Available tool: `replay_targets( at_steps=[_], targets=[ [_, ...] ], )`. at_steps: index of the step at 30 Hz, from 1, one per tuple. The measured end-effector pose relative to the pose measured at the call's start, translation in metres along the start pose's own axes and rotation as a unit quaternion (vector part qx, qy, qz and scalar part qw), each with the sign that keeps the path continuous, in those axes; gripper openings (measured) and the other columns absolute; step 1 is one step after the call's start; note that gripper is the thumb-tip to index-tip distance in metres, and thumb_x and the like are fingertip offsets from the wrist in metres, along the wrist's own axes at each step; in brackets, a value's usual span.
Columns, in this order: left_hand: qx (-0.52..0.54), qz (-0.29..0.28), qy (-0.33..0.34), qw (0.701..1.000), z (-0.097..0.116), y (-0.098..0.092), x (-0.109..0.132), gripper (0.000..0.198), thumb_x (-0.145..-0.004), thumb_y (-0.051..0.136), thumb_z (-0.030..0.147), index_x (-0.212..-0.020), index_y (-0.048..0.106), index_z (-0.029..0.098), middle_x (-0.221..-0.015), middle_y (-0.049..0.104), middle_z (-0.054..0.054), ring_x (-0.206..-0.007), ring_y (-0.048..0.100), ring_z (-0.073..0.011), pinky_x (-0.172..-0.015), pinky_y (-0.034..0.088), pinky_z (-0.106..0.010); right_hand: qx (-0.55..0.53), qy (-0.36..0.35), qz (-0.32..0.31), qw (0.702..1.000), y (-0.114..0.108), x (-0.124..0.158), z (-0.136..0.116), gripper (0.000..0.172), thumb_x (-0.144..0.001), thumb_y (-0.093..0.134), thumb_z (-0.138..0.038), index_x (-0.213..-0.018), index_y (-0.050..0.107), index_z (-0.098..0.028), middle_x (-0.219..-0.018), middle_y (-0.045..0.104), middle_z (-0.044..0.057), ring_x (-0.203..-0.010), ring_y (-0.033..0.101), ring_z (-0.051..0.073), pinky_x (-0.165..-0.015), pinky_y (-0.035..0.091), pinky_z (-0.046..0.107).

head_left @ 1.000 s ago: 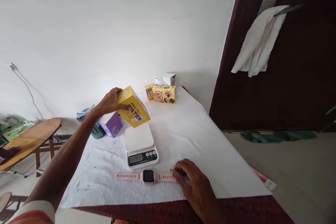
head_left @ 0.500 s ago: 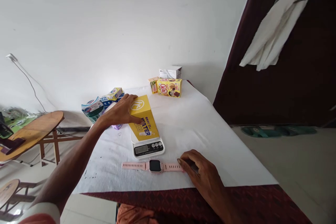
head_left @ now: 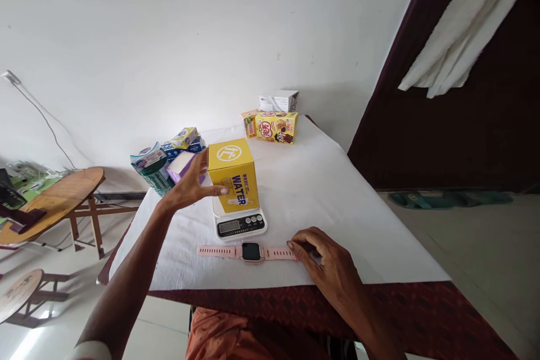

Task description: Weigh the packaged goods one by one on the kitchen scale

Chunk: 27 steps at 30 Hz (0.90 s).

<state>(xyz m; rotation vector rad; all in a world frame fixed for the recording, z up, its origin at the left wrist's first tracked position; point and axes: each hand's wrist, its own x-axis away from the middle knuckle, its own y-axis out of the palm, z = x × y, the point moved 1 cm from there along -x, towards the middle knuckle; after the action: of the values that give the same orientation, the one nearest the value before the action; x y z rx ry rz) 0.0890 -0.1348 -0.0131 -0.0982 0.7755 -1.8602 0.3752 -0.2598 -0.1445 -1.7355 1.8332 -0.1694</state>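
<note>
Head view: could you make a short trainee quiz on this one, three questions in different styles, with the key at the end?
1. What is on the white digital scale?
A) purple box
B) yellow WATER box
C) white box

2. True or false: the pink smartwatch has its strap fastened in a closed loop.

3. Which hand is at one end of that strap?

Key:
1. B
2. False; the strap is spread out straight.
3. The right hand.
</note>
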Motion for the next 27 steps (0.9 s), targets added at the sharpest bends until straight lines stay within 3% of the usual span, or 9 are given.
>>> replay_targets(
  at_steps=[4, 9, 12, 16, 20, 23, 27],
  targets=[
    [0.091, -0.013, -0.011, 0.996, -0.007, 0.017, -0.006, 0.097, -0.067, 0.090, 0.034, -0.148, 0.039, 0.024, -0.141, 0.057, -0.014, -0.133, 0.054, -0.0355, -0.111, 0.044, -0.057, 0.005, 0.002, 0.000, 1.000, 0.000, -0.001, -0.001, 0.025, -0.097, 0.051, -0.038, -0.081, 0.062, -0.023, -0.083, 0.065, 0.004, -0.077, 0.063, 0.019, -0.071, 0.048, 0.030],
    [0.098, 0.085, -0.031, 0.991, -0.011, 0.019, -0.001, 0.086, -0.060, 0.093, 0.030, -0.133, 0.050, 0.019, -0.127, 0.066, -0.014, -0.117, 0.066, -0.0343, -0.101, 0.053, -0.054, 0.012, -0.002, 0.003, 1.000, -0.001, -0.001, -0.001, 0.026, -0.097, 0.051, -0.040, -0.081, 0.062, -0.023, -0.084, 0.066, 0.003, -0.078, 0.064, 0.018, -0.071, 0.049, 0.028],
    [0.121, 0.138, -0.058, 0.981, -0.005, 0.007, 0.026, 0.085, -0.059, 0.093, 0.028, -0.131, 0.050, 0.018, -0.123, 0.069, -0.013, -0.109, 0.069, -0.0327, -0.092, 0.058, -0.047, 0.014, -0.007, 0.010, 1.000, -0.001, 0.000, 0.003, 0.027, -0.097, 0.052, -0.042, -0.082, 0.063, -0.024, -0.083, 0.067, 0.003, -0.076, 0.065, 0.018, -0.068, 0.050, 0.027],
    [0.101, 0.222, -0.094, 0.965, 0.000, -0.024, 0.084, 0.082, -0.062, 0.091, 0.030, -0.132, 0.051, 0.019, -0.123, 0.070, -0.013, -0.107, 0.071, -0.0327, -0.086, 0.061, -0.043, 0.023, -0.013, 0.016, 1.000, 0.001, 0.000, 0.010, 0.028, -0.095, 0.055, -0.048, -0.083, 0.065, -0.025, -0.083, 0.068, 0.003, -0.074, 0.066, 0.018, -0.066, 0.052, 0.026],
    [0.017, 0.321, -0.136, 0.937, -0.015, -0.055, 0.135, 0.077, -0.059, 0.092, 0.036, -0.124, 0.055, 0.019, -0.118, 0.071, -0.012, -0.104, 0.071, -0.0322, -0.084, 0.061, -0.043, 0.030, -0.020, 0.005, 0.999, 0.001, -0.001, 0.012, 0.031, -0.093, 0.055, -0.052, -0.084, 0.067, -0.025, -0.083, 0.069, 0.003, -0.072, 0.067, 0.018, -0.065, 0.054, 0.026],
    [-0.053, 0.373, -0.169, 0.911, -0.039, -0.067, 0.151, 0.078, -0.056, 0.092, 0.038, -0.121, 0.054, 0.020, -0.120, 0.069, -0.012, -0.108, 0.069, -0.0322, -0.087, 0.059, -0.044, 0.044, -0.027, 0.002, 0.999, -0.001, -0.002, 0.011, 0.032, -0.093, 0.055, -0.053, -0.083, 0.067, -0.025, -0.081, 0.070, 0.003, -0.070, 0.068, 0.018, -0.065, 0.055, 0.025],
    [-0.089, 0.402, -0.182, 0.893, -0.063, -0.065, 0.145, 0.077, -0.055, 0.091, 0.038, -0.118, 0.052, 0.020, -0.122, 0.066, -0.013, -0.114, 0.065, -0.0337, -0.090, 0.058, -0.048, 0.065, -0.032, 0.006, 0.997, -0.002, -0.004, 0.011, 0.033, -0.092, 0.054, -0.054, -0.080, 0.068, -0.026, -0.079, 0.071, 0.002, -0.068, 0.070, 0.018, -0.061, 0.054, 0.024]
  ],
)
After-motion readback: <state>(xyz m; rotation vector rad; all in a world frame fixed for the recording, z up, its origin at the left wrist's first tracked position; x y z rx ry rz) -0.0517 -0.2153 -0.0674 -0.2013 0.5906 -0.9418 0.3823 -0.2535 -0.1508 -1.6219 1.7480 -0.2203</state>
